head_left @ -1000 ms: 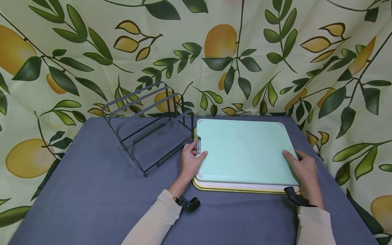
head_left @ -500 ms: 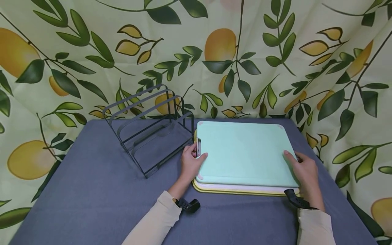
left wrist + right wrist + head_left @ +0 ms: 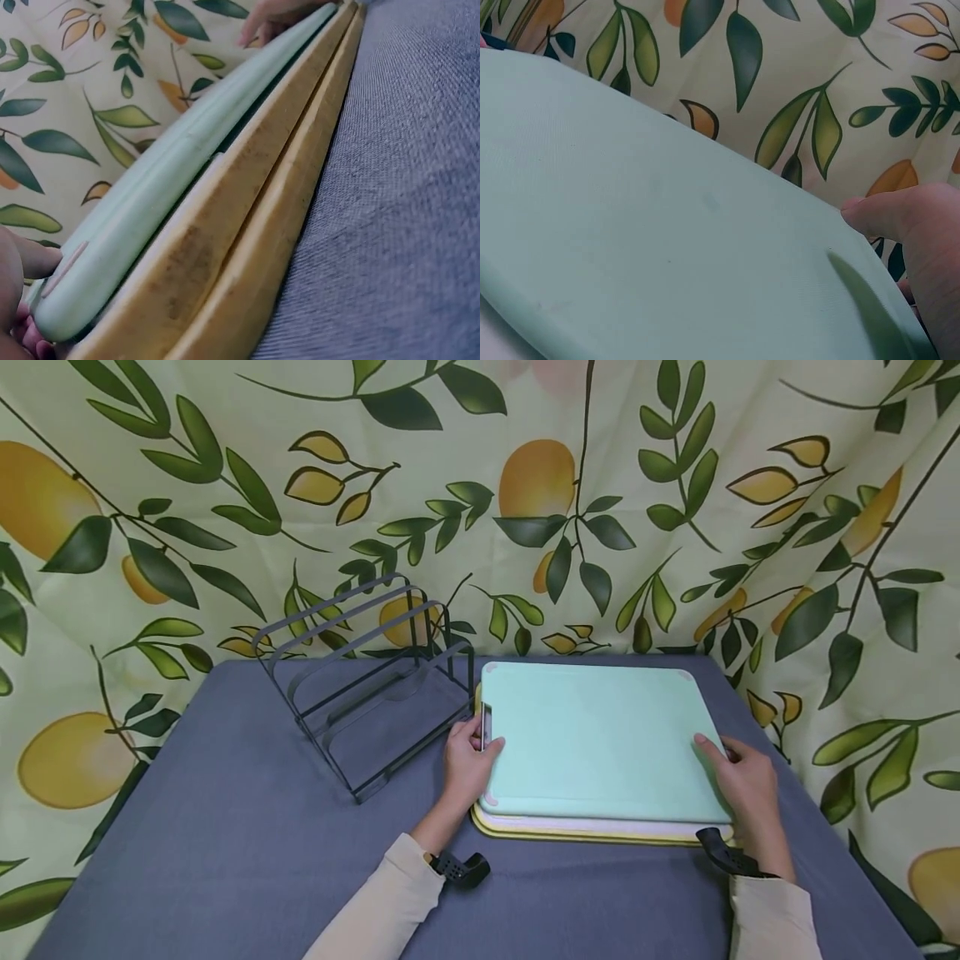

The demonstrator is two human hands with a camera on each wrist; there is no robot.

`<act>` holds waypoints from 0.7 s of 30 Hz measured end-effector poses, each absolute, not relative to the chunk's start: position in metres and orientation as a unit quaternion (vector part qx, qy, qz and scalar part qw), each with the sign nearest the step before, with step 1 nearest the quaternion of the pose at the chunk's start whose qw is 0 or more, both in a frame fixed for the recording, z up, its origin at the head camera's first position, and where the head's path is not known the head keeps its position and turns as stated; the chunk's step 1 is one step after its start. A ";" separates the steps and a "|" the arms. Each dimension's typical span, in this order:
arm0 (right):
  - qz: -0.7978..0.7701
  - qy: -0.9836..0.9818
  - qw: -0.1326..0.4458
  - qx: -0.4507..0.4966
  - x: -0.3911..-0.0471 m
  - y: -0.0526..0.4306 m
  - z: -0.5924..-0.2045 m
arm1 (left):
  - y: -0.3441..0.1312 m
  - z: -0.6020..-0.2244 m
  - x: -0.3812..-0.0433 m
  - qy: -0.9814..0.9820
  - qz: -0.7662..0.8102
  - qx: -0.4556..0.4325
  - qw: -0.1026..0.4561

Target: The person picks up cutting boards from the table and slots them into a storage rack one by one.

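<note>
A mint-green cutting board [image 3: 600, 743] lies on top of a stack at the table's right side. Under it show a pale lilac board [image 3: 607, 826] and yellow edges [image 3: 217, 247]. At the board's left end, by its handle slot, my left hand [image 3: 467, 764] grips it with the thumb on top and fingers at the edge. My right hand [image 3: 748, 781] holds the opposite end the same way, its thumb [image 3: 877, 214] on the upper face. A narrow dark gap separates the mint board from the ones below in the left wrist view. Most fingertips are hidden under the edge.
Left of the stack, close to it, stands a dark wire rack [image 3: 300, 718] with several upright loops. A blue-grey cloth [image 3: 225, 843] covers the table. Behind hangs a patterned curtain [image 3: 450, 443] with fruit and leaves. Each wrist wears a black camera band [image 3: 461, 868].
The head view has tilted up slightly, so everything sits a little lower in it. Both hands keep their grip on the cutting board, with no clear movement of the board.
</note>
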State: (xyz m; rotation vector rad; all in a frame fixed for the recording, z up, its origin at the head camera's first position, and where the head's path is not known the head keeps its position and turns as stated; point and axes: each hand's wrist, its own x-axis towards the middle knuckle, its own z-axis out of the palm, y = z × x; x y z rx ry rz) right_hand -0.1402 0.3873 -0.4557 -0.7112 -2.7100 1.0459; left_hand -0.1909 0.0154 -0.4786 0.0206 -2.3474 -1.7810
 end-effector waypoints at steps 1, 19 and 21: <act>0.349 -0.904 0.077 -0.237 -0.140 0.387 -0.456 | 0.015 -0.478 -0.191 -0.790 -0.605 0.008 0.097; 0.385 -0.883 0.073 -0.257 -0.141 0.387 -0.454 | 0.010 -0.469 -0.195 -0.740 -0.668 0.028 0.067; 0.386 -0.882 0.076 -0.259 -0.142 0.386 -0.454 | 0.009 -0.469 -0.196 -0.734 -0.675 0.031 0.063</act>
